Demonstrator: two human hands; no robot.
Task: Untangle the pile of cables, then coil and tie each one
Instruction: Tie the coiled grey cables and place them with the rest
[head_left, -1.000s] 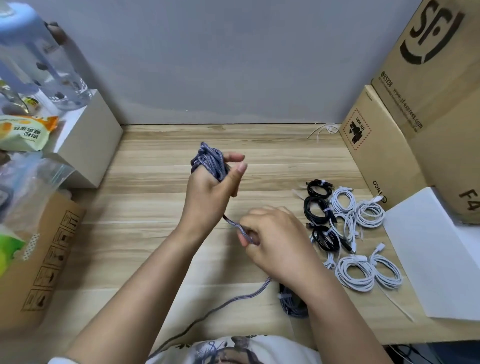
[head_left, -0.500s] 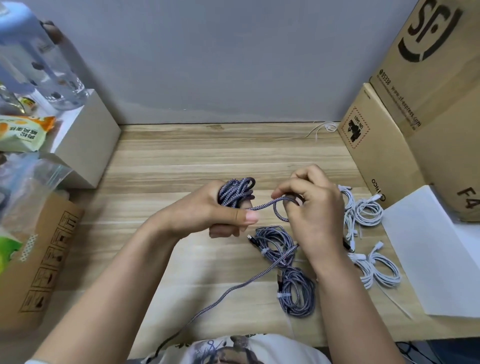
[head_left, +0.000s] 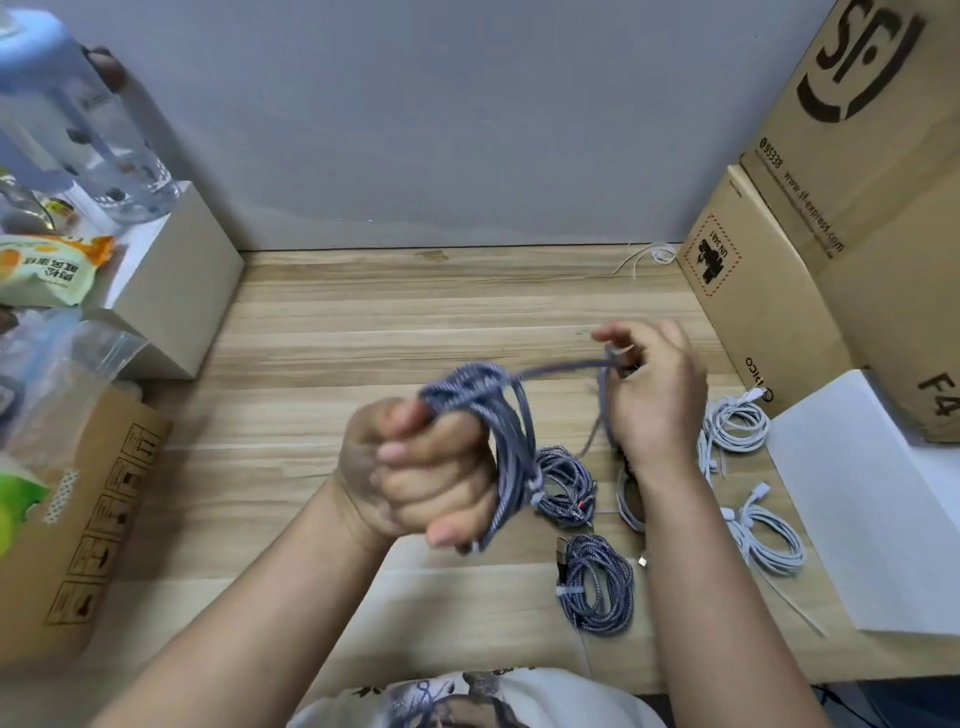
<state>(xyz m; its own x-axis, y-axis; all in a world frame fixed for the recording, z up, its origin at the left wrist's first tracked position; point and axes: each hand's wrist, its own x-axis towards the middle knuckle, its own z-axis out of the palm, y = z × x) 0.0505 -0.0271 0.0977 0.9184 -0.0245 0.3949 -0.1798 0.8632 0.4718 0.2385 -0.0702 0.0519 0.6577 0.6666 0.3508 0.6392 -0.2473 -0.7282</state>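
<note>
Two tied coils (head_left: 597, 582) lie on the table (head_left: 363, 312), apparently beneath the right hand (head_left: 657, 395).

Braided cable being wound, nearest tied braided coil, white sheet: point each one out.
braided cable being wound (head_left: 511, 415), head view, on the loops hanging beside the left fist
nearest tied braided coil (head_left: 597, 584), head view, on its bundled strands
white sheet (head_left: 878, 499), head view, on its bare middle

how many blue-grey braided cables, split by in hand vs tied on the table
braided cable wound round the left hand: 1
tied braided coils lying on the table: 2
total: 3
</note>
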